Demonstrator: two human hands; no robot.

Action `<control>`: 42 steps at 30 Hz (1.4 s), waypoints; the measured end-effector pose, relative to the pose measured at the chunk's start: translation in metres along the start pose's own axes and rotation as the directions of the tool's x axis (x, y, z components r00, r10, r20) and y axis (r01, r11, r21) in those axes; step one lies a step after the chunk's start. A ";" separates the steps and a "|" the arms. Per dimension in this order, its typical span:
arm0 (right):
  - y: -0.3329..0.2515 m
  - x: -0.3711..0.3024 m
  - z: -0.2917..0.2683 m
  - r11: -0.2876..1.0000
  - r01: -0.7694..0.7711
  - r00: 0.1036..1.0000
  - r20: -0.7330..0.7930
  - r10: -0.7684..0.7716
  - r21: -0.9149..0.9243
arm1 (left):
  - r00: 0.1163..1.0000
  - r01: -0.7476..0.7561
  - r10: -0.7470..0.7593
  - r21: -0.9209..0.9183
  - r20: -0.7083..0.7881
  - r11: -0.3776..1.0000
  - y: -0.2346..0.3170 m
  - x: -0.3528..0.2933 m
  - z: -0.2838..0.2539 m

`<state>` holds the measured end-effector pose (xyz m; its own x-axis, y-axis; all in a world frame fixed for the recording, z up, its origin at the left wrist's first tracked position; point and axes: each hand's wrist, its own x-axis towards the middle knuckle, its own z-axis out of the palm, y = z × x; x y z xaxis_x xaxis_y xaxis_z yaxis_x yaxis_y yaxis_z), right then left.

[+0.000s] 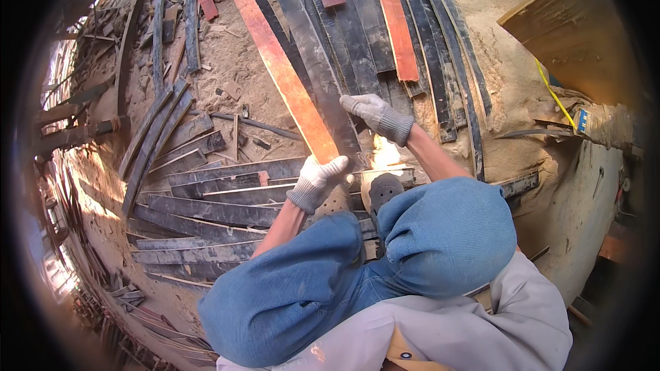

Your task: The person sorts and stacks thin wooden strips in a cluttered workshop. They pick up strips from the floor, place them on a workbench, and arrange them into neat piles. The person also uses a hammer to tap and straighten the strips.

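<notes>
My left hand (pixel 317 184), in a whitish knitted glove with a grey cuff, is closed around the near end of a long orange-red plank (pixel 285 72). The thumb lies on top of the plank, which stretches away to the far left. Against its right side lies a long dark plank (pixel 317 62). My right hand (pixel 378 117), gloved the same way, is at the right edge of the dark plank, its fingers bent over that edge. The fingers' undersides are hidden.
More dark planks (pixel 430 41) and a shorter red plank (pixel 393 20) lie ahead. Several dark strips (pixel 213 213) are piled left of my feet. Sandy ground (pixel 234 48) carries wood scraps. A brown board (pixel 564 20) and a yellow strip (pixel 555 93) are at the right.
</notes>
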<state>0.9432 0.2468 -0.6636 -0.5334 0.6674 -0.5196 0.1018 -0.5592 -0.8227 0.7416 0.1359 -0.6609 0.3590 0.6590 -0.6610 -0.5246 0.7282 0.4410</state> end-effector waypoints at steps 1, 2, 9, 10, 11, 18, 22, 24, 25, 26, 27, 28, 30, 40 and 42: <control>-0.005 -0.010 -0.001 0.996 -0.056 0.998 -0.003 0.056 -0.072 | 1.000 -0.022 0.022 0.030 -0.010 0.999 0.002 -0.001 0.002; -0.010 -0.019 -0.003 0.977 -0.115 0.993 -0.004 0.116 -0.182 | 0.999 -0.007 0.010 0.065 -0.052 0.998 0.004 -0.001 0.004; -0.027 -0.044 0.012 0.343 -0.003 0.992 0.041 0.121 -0.939 | 0.998 -0.057 0.060 0.114 -0.019 0.992 0.016 0.021 -0.010; -0.028 -0.044 0.016 0.283 0.052 0.996 0.070 0.054 -0.958 | 0.986 -0.162 0.166 0.106 -0.028 0.981 0.013 0.021 -0.012; -0.029 -0.042 0.018 0.205 0.132 0.978 0.162 0.135 -0.970 | 0.992 -0.093 0.105 0.171 -0.063 0.981 0.010 0.023 -0.014; -0.016 -0.050 0.002 0.321 0.197 0.973 0.226 0.055 -0.926 | 0.995 -0.042 0.053 -0.123 0.084 0.992 -0.016 0.012 -0.025; 0.015 -0.055 -0.006 0.935 -0.293 0.879 0.327 0.346 -0.201 | 0.967 0.253 -0.221 -0.355 0.130 0.900 -0.021 0.013 -0.033; 0.029 -0.056 -0.006 0.953 -0.252 0.918 0.271 0.291 -0.170 | 0.976 0.209 -0.218 -0.295 0.003 0.932 -0.025 0.014 -0.034; 0.035 -0.057 -0.005 0.951 -0.266 0.930 0.219 0.297 -0.158 | 0.988 0.147 -0.153 -0.258 -0.002 0.955 -0.026 0.015 -0.034; 0.038 -0.058 -0.004 0.948 -0.285 0.932 0.189 0.309 -0.144 | 0.987 0.125 -0.145 -0.245 -0.064 0.962 -0.028 0.015 -0.033; 0.040 -0.059 -0.003 0.943 -0.302 0.943 0.102 0.317 -0.139 | 0.990 0.110 -0.127 -0.222 -0.063 0.969 -0.028 0.016 -0.032; 0.040 -0.060 -0.002 0.944 -0.300 0.940 0.125 0.317 -0.137 | 0.968 0.094 -0.088 0.013 -0.236 0.996 -0.026 0.016 -0.030; 0.037 -0.063 0.000 0.936 -0.313 0.941 0.077 0.328 -0.163 | 0.894 0.135 0.099 0.475 -0.436 0.869 -0.020 0.015 -0.026; 0.021 -0.077 0.028 0.943 -0.325 0.917 0.270 0.295 0.073 | 0.846 0.236 0.056 -0.467 0.529 0.852 -0.011 0.006 0.008; 0.023 -0.071 0.029 0.916 -0.401 0.904 0.178 0.389 0.032 | 0.721 0.241 0.182 -0.488 0.668 0.839 -0.006 0.019 0.006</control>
<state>0.9589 0.1722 -0.6387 -0.5917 0.2981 -0.7490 0.2804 -0.7950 -0.5379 0.7562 0.1448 -0.6727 0.6794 0.7337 0.0092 -0.7305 0.6775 -0.0853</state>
